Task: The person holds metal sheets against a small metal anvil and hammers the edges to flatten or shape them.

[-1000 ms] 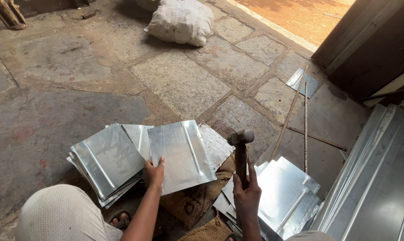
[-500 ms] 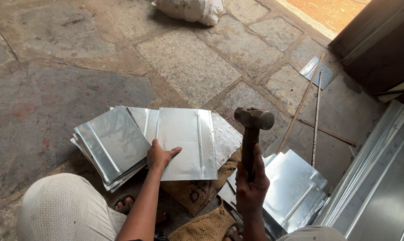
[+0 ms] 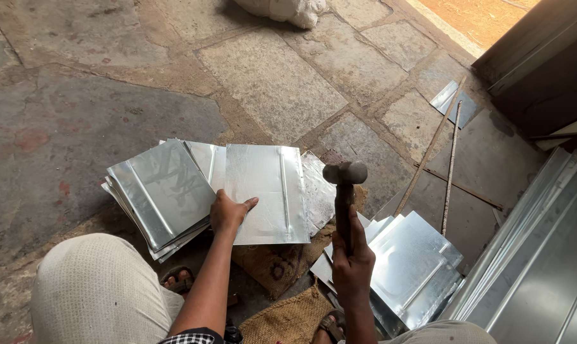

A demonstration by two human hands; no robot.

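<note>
Your right hand (image 3: 352, 261) has its grip wrapped tight around the hammer (image 3: 344, 191), low on the handle, with the head up above your fist. That puts the weight out at the far end, so it'll swing top-heavy. Your left hand (image 3: 228, 213) lies flat, fingers loose, on the near left corner of the metal sheet (image 3: 266, 191) over the sacking (image 3: 272, 267). The sheet looks thin, springy and slick with sharp edges, so I'd press flat, clear of the rim. More sheets (image 3: 161, 191) are stacked just left of that grip.

Left hand (image 3: 230, 213) presses a metal sheet (image 3: 266, 191) — right hand (image 3: 352, 261) grips a hammer (image 3: 344, 191).
</note>
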